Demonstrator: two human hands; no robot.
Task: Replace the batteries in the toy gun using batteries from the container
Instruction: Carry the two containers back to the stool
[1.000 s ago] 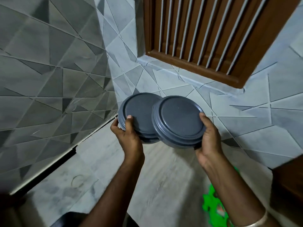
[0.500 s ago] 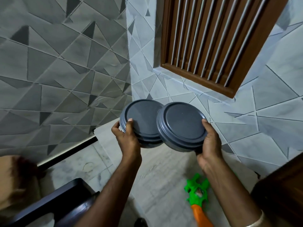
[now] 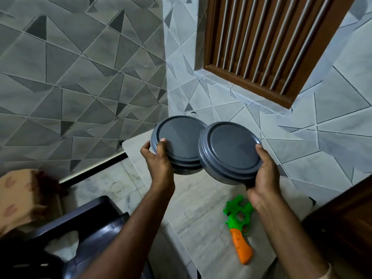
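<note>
Two round grey lidded containers are held up side by side above a marble counter. My left hand point(image 3: 158, 161) grips the left container point(image 3: 179, 141) at its near rim, thumb on the lid. My right hand point(image 3: 264, 174) grips the right container point(image 3: 229, 151) at its right edge, and this container overlaps the left one slightly. Both lids are closed, so their contents are hidden. A green and orange toy gun point(image 3: 239, 224) lies flat on the counter below my right wrist, orange grip toward me.
The marble counter point(image 3: 193, 208) runs into a tiled corner, with a barred wooden window point(image 3: 265, 43) above right. A dark plastic chair point(image 3: 90, 224) stands at lower left beside a patterned brown cloth point(image 3: 18, 200). Dark wooden furniture point(image 3: 346, 222) borders the right.
The view has tilted downward and rightward, bringing the whole toy gun, the chair and the cloth into sight. Both hands still hold the containers, now slightly lower toward the counter.
</note>
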